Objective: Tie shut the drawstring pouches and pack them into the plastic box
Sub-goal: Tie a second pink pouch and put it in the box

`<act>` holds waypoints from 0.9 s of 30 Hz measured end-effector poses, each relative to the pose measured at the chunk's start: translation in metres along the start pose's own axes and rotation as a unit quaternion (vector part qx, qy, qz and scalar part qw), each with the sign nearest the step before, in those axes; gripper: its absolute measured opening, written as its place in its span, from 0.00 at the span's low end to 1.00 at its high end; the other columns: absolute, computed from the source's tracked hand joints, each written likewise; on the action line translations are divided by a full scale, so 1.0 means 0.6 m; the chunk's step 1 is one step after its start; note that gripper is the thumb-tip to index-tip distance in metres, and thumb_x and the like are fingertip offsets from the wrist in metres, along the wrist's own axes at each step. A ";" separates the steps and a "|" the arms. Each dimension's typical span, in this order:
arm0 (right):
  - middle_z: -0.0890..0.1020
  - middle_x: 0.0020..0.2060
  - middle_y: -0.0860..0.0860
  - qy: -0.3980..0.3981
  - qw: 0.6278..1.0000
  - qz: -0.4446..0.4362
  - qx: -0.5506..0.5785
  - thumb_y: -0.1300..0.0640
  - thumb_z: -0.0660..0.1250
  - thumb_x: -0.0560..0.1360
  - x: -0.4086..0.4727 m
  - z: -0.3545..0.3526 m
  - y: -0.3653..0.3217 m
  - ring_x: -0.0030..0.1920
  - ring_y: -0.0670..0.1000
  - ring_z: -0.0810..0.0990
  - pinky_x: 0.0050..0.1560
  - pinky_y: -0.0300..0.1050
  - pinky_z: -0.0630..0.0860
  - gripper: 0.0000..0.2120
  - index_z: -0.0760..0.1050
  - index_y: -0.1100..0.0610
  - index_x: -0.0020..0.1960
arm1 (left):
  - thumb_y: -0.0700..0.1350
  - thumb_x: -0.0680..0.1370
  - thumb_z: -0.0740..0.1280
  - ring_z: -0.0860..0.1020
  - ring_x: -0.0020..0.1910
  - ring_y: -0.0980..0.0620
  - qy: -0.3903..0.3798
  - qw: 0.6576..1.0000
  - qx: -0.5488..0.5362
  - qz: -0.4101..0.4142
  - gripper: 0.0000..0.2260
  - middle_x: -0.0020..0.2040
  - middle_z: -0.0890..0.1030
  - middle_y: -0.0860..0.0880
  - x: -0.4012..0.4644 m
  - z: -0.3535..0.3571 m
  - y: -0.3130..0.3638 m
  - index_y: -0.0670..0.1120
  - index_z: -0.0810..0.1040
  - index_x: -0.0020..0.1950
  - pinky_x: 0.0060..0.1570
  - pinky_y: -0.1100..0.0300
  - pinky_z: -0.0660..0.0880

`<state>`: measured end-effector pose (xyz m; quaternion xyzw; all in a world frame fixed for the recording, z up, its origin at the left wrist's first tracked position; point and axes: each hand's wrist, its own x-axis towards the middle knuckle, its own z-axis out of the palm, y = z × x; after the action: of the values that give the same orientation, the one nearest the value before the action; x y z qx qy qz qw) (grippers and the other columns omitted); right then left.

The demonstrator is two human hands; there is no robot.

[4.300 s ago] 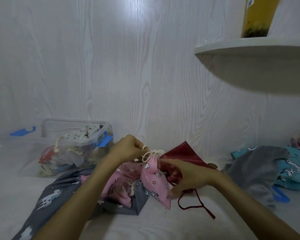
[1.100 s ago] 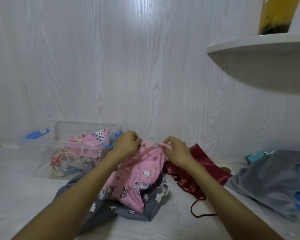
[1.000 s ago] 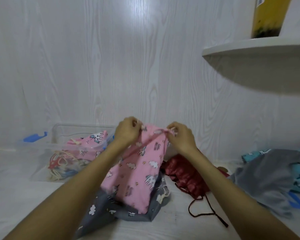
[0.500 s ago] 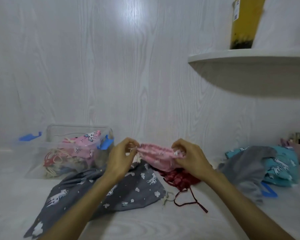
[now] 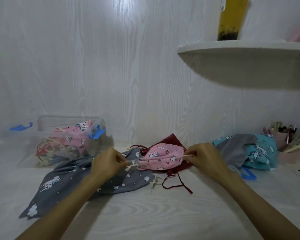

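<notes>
Both hands, left hand [image 5: 109, 163] and right hand [image 5: 205, 157], pinched the pink pouch [image 5: 160, 157]'s cord ends right of the plastic box [image 5: 66, 139], mid-cinch, knot probably next.

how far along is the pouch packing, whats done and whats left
Done: the plastic box already holds at least one pink pouch. In hand: left hand and right hand pull the cords of the pink unicorn pouch. Left: grey pouch, dark red pouch, and the grey and teal pile.
</notes>
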<state>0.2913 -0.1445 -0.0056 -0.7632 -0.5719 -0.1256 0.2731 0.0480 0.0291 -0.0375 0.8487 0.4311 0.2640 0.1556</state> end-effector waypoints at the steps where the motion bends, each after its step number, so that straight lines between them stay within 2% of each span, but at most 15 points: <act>1: 0.84 0.34 0.47 0.003 1.000 0.008 0.010 0.51 0.74 0.69 -0.001 -0.004 0.009 0.34 0.45 0.80 0.40 0.44 0.78 0.06 0.85 0.52 0.43 | 0.52 0.72 0.71 0.82 0.39 0.53 0.025 1.000 0.009 -0.012 0.05 0.36 0.83 0.55 0.002 -0.005 -0.004 0.54 0.84 0.39 0.41 0.57 0.78; 3: 0.83 0.30 0.47 0.059 0.995 0.051 0.054 0.54 0.74 0.69 -0.005 -0.015 0.037 0.31 0.44 0.79 0.36 0.42 0.78 0.03 0.85 0.53 0.40 | 0.50 0.75 0.69 0.82 0.43 0.48 0.069 0.997 0.005 -0.047 0.05 0.40 0.85 0.52 0.006 -0.018 -0.019 0.53 0.84 0.42 0.45 0.53 0.79; 5: 0.83 0.31 0.47 0.119 0.982 0.115 0.094 0.58 0.73 0.70 -0.016 -0.027 0.070 0.31 0.43 0.79 0.35 0.38 0.74 0.02 0.84 0.55 0.40 | 0.49 0.76 0.68 0.81 0.47 0.45 0.092 0.993 -0.001 -0.069 0.06 0.44 0.85 0.49 0.004 -0.028 -0.037 0.50 0.84 0.46 0.44 0.54 0.77; 7: 0.83 0.31 0.50 0.114 0.976 0.162 0.097 0.62 0.72 0.71 -0.027 -0.026 0.093 0.31 0.46 0.78 0.36 0.39 0.74 0.02 0.84 0.58 0.40 | 0.49 0.77 0.68 0.81 0.48 0.45 0.091 0.992 0.008 -0.082 0.06 0.46 0.85 0.49 -0.002 -0.028 -0.045 0.50 0.84 0.48 0.41 0.56 0.73; 10: 0.83 0.30 0.53 -0.024 0.976 0.194 0.091 0.62 0.72 0.71 -0.029 -0.005 0.100 0.32 0.53 0.80 0.37 0.43 0.77 0.04 0.84 0.58 0.38 | 0.47 0.77 0.67 0.82 0.44 0.47 0.064 0.993 0.013 -0.099 0.06 0.41 0.84 0.49 -0.003 -0.016 -0.043 0.48 0.83 0.50 0.43 0.55 0.76; 12: 0.84 0.36 0.54 -0.115 0.958 0.215 0.154 0.63 0.73 0.70 -0.030 -0.009 0.097 0.38 0.53 0.82 0.42 0.45 0.80 0.03 0.83 0.59 0.44 | 0.40 0.77 0.67 0.82 0.32 0.54 -0.051 0.986 -0.106 -0.119 0.05 0.32 0.83 0.50 0.010 -0.021 -0.039 0.41 0.82 0.50 0.37 0.59 0.79; 13: 0.84 0.40 0.54 -0.156 0.942 0.223 0.197 0.65 0.72 0.70 -0.030 -0.020 0.094 0.40 0.51 0.82 0.42 0.41 0.81 0.09 0.81 0.60 0.50 | 0.36 0.76 0.67 0.80 0.27 0.56 -0.120 0.972 -0.151 -0.133 0.03 0.30 0.83 0.48 0.012 -0.034 -0.031 0.39 0.80 0.48 0.30 0.64 0.78; 14: 0.82 0.44 0.52 -0.198 0.926 0.225 0.228 0.67 0.71 0.70 -0.030 -0.031 0.089 0.42 0.48 0.80 0.39 0.35 0.79 0.14 0.78 0.60 0.54 | 0.34 0.76 0.67 0.78 0.27 0.56 -0.176 0.960 -0.169 -0.141 0.03 0.35 0.84 0.44 0.014 -0.049 -0.023 0.39 0.78 0.49 0.25 0.68 0.73; 15: 0.80 0.47 0.49 -0.226 0.924 0.215 0.222 0.68 0.70 0.70 -0.030 -0.041 0.082 0.44 0.44 0.78 0.37 0.29 0.76 0.17 0.76 0.59 0.57 | 0.35 0.76 0.67 0.77 0.31 0.55 -0.196 0.958 -0.159 -0.134 0.06 0.45 0.85 0.41 0.018 -0.061 -0.013 0.39 0.77 0.53 0.24 0.70 0.70; 16: 0.78 0.49 0.47 -0.234 0.932 0.197 0.196 0.68 0.69 0.71 -0.029 -0.047 0.072 0.45 0.41 0.75 0.36 0.27 0.73 0.18 0.75 0.58 0.59 | 0.36 0.76 0.67 0.77 0.37 0.55 -0.189 0.962 -0.160 -0.113 0.12 0.55 0.81 0.41 0.024 -0.066 -0.005 0.40 0.76 0.59 0.28 0.72 0.71; 18: 0.77 0.49 0.46 -0.182 0.963 0.142 0.140 0.66 0.69 0.72 -0.018 -0.042 0.045 0.45 0.40 0.75 0.40 0.29 0.73 0.17 0.76 0.56 0.59 | 0.37 0.76 0.67 0.77 0.44 0.54 -0.120 0.980 -0.157 -0.038 0.17 0.62 0.77 0.46 0.028 -0.065 0.023 0.41 0.74 0.65 0.38 0.72 0.73; 20: 0.79 0.47 0.45 -0.130 0.984 0.066 0.103 0.60 0.70 0.73 -0.008 -0.024 0.004 0.43 0.43 0.78 0.45 0.36 0.77 0.12 0.79 0.53 0.56 | 0.41 0.76 0.68 0.78 0.51 0.52 -0.106 0.985 -0.123 0.053 0.16 0.60 0.78 0.49 0.020 -0.042 0.061 0.44 0.76 0.63 0.47 0.67 0.76; 22: 0.80 0.48 0.43 -0.125 0.991 0.001 0.041 0.53 0.69 0.73 0.000 0.005 -0.032 0.46 0.44 0.79 0.48 0.42 0.77 0.11 0.80 0.49 0.55 | 0.47 0.77 0.67 0.77 0.58 0.50 -0.140 0.985 -0.003 0.105 0.15 0.62 0.78 0.51 0.015 -0.001 0.083 0.48 0.77 0.63 0.58 0.56 0.75; 24: 0.79 0.50 0.45 -0.133 0.990 -0.035 -0.030 0.52 0.68 0.74 0.006 0.033 -0.054 0.50 0.48 0.78 0.44 0.41 0.72 0.12 0.79 0.50 0.57 | 0.51 0.76 0.66 0.76 0.60 0.48 -0.139 0.978 0.099 0.123 0.16 0.63 0.76 0.50 0.015 0.036 0.089 0.52 0.76 0.63 0.59 0.50 0.74; 27: 0.80 0.40 0.48 -0.138 0.986 -0.032 -0.090 0.54 0.67 0.74 0.017 0.051 -0.059 0.43 0.52 0.79 0.36 0.42 0.68 0.06 0.82 0.53 0.46 | 0.51 0.76 0.67 0.77 0.56 0.47 -0.098 0.976 0.147 0.128 0.13 0.59 0.79 0.48 0.017 0.050 0.091 0.51 0.78 0.60 0.55 0.51 0.76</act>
<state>0.2573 -0.1121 -0.0154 -0.7758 -0.6150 -0.0787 0.1171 0.1059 0.0044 -0.0315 0.9320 0.3359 0.1311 0.0354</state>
